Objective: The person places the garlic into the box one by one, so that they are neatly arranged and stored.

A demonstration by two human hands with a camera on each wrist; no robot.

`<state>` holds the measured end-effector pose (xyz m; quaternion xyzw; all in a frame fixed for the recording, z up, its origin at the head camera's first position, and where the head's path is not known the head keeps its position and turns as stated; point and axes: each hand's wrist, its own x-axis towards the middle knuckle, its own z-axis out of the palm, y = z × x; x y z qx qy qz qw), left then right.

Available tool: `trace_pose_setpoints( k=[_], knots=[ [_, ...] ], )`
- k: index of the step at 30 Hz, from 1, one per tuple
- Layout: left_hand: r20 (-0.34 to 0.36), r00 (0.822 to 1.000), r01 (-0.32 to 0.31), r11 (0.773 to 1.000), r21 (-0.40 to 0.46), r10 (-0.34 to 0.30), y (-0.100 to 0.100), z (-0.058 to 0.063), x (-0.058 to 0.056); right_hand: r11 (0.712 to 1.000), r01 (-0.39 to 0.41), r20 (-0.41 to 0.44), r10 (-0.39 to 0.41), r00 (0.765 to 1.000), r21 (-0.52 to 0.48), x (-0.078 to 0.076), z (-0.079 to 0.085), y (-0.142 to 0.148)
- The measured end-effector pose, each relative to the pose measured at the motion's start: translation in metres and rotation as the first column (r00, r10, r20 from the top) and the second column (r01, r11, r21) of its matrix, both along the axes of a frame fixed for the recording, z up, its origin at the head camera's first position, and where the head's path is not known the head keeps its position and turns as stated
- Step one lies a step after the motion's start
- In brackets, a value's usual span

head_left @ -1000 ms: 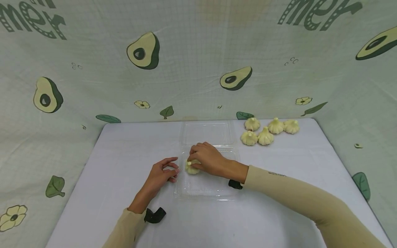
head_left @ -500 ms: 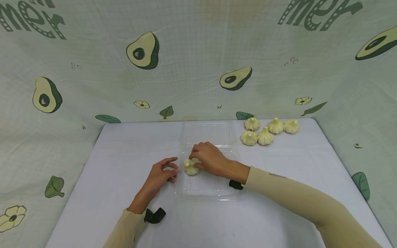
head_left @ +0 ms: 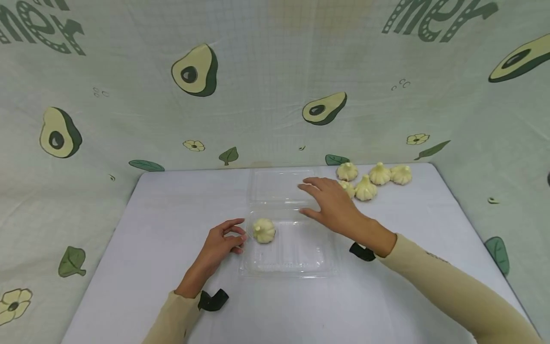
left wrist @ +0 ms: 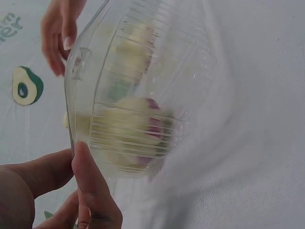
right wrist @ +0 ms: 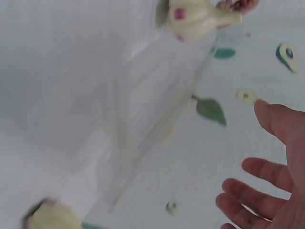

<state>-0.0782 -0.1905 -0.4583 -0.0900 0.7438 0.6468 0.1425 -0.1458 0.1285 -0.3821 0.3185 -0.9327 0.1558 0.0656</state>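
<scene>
A clear plastic clamshell container [head_left: 296, 260] lies with its lid [head_left: 275, 186] folded back. One garlic bulb [head_left: 264, 231] sits at the left side of its base. My left hand [head_left: 221, 241] pinches the container's left rim between thumb and fingers, as the left wrist view shows, with the bulb [left wrist: 128, 126] seen through the plastic wall. My right hand [head_left: 337, 205] hovers over the container's right side and holds nothing, its fingers spread. In the right wrist view its fingers [right wrist: 259, 171] are apart from the bulb [right wrist: 193, 19].
Several more garlic bulbs [head_left: 365, 188] stand at the back right of the white table [head_left: 180, 210]; my right hand partly hides one. A cloth backdrop [head_left: 262, 71] with avocado prints rises behind and beside the table. A dark strap piece [head_left: 213, 300] shows at my left wrist.
My right hand has let go of the garlic bulb and moved right and back, its fingers opening. The bulb stays in the container's left side. My left hand has stayed at the rim.
</scene>
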Motion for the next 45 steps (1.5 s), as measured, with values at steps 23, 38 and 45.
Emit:
trace_pose_setpoints(
  k=[23,38,45],
  knots=[
    [0.009,1.0,0.017,0.999,0.028,-0.018,-0.002,0.002,0.001,0.907,0.42,-0.08,-0.42,0.904,-0.01,-0.01,-0.046,0.134],
    [0.014,1.0,0.026,0.999,0.041,-0.026,-0.002,0.003,0.001,0.89,0.455,-0.012,-0.455,0.89,0.012,-0.023,-0.073,0.145],
    [0.012,1.0,0.024,0.999,0.047,-0.025,-0.002,0.003,0.001,0.885,0.466,0.027,-0.466,0.884,0.01,-0.026,-0.076,0.143]
  ],
)
